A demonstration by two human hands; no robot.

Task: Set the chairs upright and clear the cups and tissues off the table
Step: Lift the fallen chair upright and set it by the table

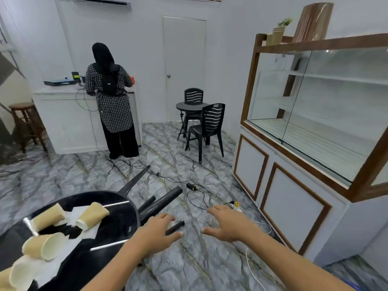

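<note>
A grey marbled floor (189, 259) is filling the room, with white walls, a closed door (184, 68) at the back and a glass-fronted cabinet (315, 122) running along the right side. The round black tabletop (117, 208) at lower left is being cut off by the frame's edge, so its far side and its base are not showing. A fallen chair (161, 201) is lying just beyond the tabletop; only its dark legs are sticking out, and its seat and back are hiding behind the tabletop and the left hand (156, 232).

Both hands are reaching forward over the floor with fingers spread wide, each grip open and holding nothing. The left hand is hovering over one chair leg, and whether it is touching the leg is hard to tell. The right hand (227, 223) is hanging apart from the chair, above bare floor near a black cable (197, 198) and a white cable (252, 267).

Four paper cups (92, 215) are lying tipped on their sides on the tabletop among white tissues (71, 219); the nearest cup is being cropped at the bottom left corner.

Farther back, a second small table (190, 106) is standing with two upright black chairs (207, 127) beside it. A person (113, 99) in a checked top is standing with back turned at a white counter (67, 122), and a wooden stool (23, 120) is standing at the left.
</note>
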